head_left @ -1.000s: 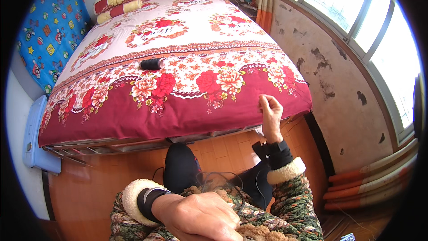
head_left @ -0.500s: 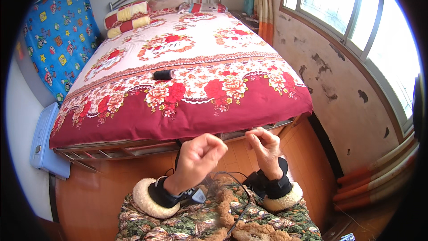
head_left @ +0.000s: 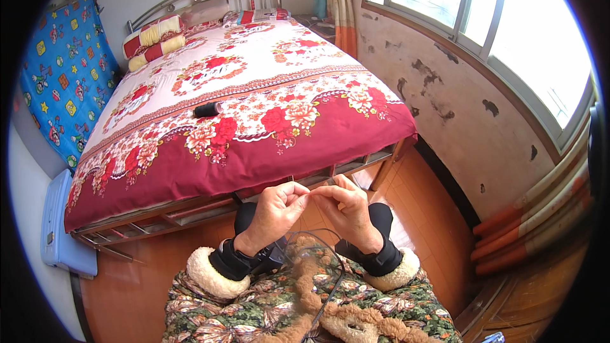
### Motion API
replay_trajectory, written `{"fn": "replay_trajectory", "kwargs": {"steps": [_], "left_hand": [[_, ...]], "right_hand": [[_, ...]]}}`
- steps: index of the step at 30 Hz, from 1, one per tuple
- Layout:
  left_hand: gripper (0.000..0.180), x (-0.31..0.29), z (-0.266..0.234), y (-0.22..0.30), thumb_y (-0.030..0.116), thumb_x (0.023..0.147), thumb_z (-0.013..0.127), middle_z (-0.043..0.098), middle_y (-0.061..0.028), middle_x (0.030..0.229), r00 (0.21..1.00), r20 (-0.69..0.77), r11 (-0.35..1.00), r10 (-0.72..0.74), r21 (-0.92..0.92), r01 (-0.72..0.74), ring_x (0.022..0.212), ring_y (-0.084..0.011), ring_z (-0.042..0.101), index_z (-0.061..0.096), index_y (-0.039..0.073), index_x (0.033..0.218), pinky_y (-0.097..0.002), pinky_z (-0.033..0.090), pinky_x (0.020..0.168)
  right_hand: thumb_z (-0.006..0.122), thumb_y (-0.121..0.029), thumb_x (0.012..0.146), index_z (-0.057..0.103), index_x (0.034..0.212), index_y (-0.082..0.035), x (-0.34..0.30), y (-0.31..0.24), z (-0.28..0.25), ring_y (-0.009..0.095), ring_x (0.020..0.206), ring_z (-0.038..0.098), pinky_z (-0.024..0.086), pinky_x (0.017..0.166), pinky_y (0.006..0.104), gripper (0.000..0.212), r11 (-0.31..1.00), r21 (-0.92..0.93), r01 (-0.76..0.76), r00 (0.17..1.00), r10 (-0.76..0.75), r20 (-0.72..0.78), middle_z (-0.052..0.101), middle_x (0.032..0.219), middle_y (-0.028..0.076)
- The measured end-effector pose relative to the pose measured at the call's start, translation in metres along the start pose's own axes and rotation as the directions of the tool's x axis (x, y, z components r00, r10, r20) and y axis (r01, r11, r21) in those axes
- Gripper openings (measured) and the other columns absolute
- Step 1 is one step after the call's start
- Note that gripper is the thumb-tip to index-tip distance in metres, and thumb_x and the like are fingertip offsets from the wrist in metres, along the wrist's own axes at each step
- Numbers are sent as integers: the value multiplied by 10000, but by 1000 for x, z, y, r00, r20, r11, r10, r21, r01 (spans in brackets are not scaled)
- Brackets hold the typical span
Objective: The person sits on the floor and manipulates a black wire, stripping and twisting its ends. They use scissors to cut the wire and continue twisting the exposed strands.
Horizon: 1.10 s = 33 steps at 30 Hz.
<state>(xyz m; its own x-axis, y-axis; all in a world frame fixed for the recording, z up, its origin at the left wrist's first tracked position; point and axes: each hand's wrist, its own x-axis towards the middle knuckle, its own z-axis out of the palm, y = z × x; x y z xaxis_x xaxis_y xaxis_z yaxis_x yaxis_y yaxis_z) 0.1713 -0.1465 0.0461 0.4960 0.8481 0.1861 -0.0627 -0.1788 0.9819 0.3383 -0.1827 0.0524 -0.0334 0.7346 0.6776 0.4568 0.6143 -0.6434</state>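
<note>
My left hand and my right hand meet fingertip to fingertip in front of the bed's foot. Each is closed in a pinch of thumb and forefinger. Whatever lies between the fingertips is too small to make out. Beyond them, on the flowered red and white bedspread, a spool of black thread lies on its side. Both wrists carry black bands below fleecy cream cuffs.
A metal-framed bed with rolled bedding fills the room ahead. At left stands a blue plastic box. A black cable crosses my patterned garment, which has brown fluffy trim. Windows and an orange-striped curtain are at right.
My hands have come together from a gap apart, and their fingertips now touch. The view has turned, shifting the bed and spool leftward in the picture.
</note>
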Motion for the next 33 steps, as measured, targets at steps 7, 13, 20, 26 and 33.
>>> {"fn": "replay_trajectory", "kwargs": {"steps": [7, 13, 20, 26, 33], "left_hand": [[91, -7, 10, 7, 58, 929, 557, 594, 43, 765, 999, 40, 995, 16, 99, -20, 630, 26, 476, 606, -7, 971, -152, 387, 539], [87, -12, 6, 12, 88, 928, 574, 537, 93, 695, 998, -17, 979, -67, -195, 63, 562, 44, 389, 609, 10, 944, -141, 288, 475], [99, -11, 12, 8, 105, 933, 568, 523, 87, 644, 995, 18, 972, -96, -212, 98, 500, 33, 383, 606, 16, 951, -145, 275, 438], [85, -6, 17, 4, 89, 923, 573, 553, 42, 682, 986, 71, 962, -150, -220, 162, 481, 1, 405, 593, 8, 938, -147, 303, 435], [72, 13, 35, -1, 81, 912, 586, 541, 35, 692, 973, 153, 938, -173, -277, 210, 479, -4, 403, 590, 9, 919, -150, 305, 435]], "right_hand": [[624, 7, 848, 673, 972, 2, -6, 2, -5, 73, 655, 463, 371, 557, 214, 133, 950, 304, -76, 996, 85, -16, 508, 745, 6], [568, -46, 904, 599, 1154, 12, -11, 6, -19, 37, 684, 501, 423, 592, 189, 258, 807, 530, -259, 965, 238, 110, 556, 898, 10], [648, -98, 880, 612, 1065, 8, -17, 9, -4, 42, 693, 520, 434, 603, 188, 216, 750, 595, -289, 957, 230, 176, 597, 861, -1], [623, -67, 892, 622, 894, 18, -24, 21, -10, 55, 769, 546, 456, 687, 206, 86, 698, 617, -363, 927, 335, 167, 620, 817, 1], [588, -96, 918, 584, 893, 5, -28, 28, -28, 45, 615, 498, 408, 559, 188, 105, 697, 613, -372, 904, 422, 69, 565, 717, -7]]}}
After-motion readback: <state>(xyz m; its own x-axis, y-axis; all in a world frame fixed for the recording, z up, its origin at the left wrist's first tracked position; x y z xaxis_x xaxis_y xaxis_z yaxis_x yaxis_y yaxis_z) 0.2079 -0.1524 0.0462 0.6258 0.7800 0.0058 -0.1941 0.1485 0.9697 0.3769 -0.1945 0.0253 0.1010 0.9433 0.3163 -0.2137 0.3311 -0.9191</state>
